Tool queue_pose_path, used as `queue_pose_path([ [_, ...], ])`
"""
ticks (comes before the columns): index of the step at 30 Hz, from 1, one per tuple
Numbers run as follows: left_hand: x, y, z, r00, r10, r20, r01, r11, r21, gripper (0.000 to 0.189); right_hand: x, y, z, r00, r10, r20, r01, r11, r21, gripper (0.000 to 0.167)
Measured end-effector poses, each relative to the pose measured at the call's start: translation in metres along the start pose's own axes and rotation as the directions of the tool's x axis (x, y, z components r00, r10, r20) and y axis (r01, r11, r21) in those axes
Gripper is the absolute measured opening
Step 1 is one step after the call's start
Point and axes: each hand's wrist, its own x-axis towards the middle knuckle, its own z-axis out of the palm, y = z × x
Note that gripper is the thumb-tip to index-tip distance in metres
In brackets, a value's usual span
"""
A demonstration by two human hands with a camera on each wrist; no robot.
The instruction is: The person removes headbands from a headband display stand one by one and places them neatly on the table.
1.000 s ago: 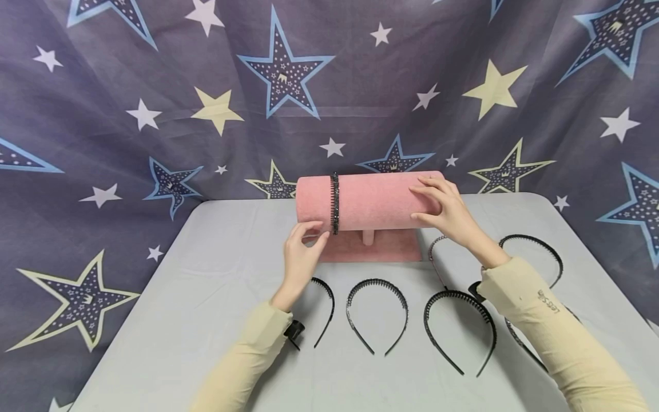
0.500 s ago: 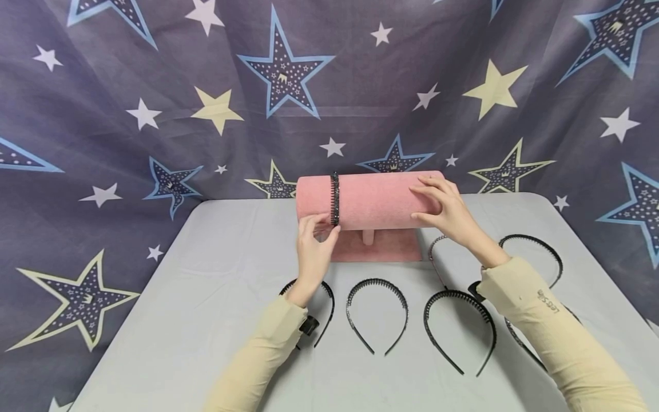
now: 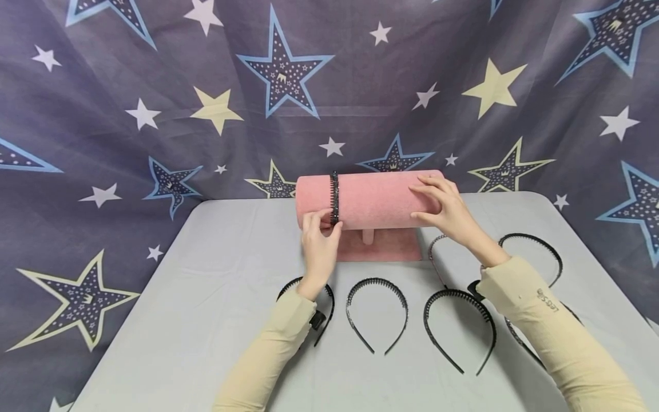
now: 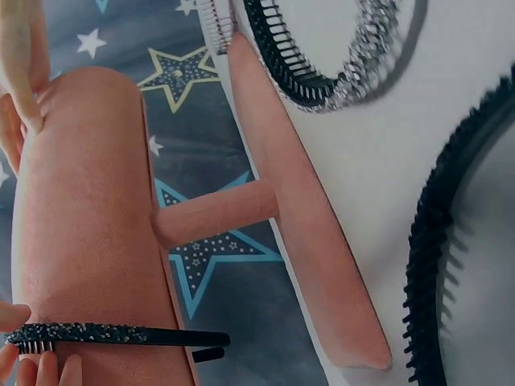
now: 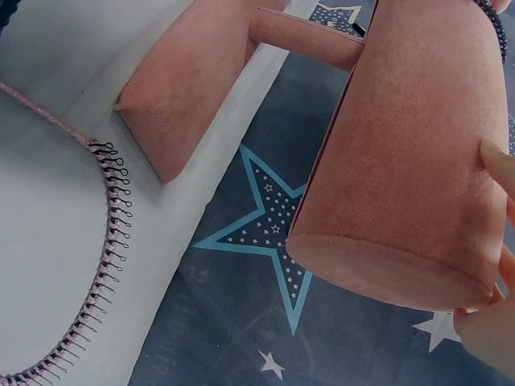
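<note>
A pink velvet display stand with a horizontal roll stands at the back of the table. Around the left part of its roll sits a black toothed headband with glittery stones. My left hand pinches this headband low on the front of the roll, thumb on one side and fingertips on the other. In the left wrist view the headband's two tips stick out past the roll's underside. My right hand grips the right end of the roll, fingers over the top and thumb at the front.
Several headbands lie on the grey-white tablecloth: a black one partly under my left wrist, a silver-trimmed one, another black one, and a pinkish one by the stand's base. A star-patterned curtain hangs behind the table.
My left hand has moved up and to the right from the roll's lower left and now pinches the headband. The right hand stays on the roll.
</note>
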Motion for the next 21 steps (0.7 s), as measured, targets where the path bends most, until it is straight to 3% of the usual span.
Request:
queue_pose_path([
  [14,0.0036,-0.0016,0.0005,0.998,0.048,-0.046,-0.047,0.999,0.025,0.02,0.001,-0.0001,0.0007,1.0,0.003,0.004,-0.003,1.0,0.007,0.055],
  [21,0.0051,-0.0024,-0.0046,0.998,0.039,-0.054,-0.038,0.999,0.021,0.021,0.0001,-0.0002,0.0003,1.0,0.003,0.0,-0.003,1.0,0.01,0.054],
])
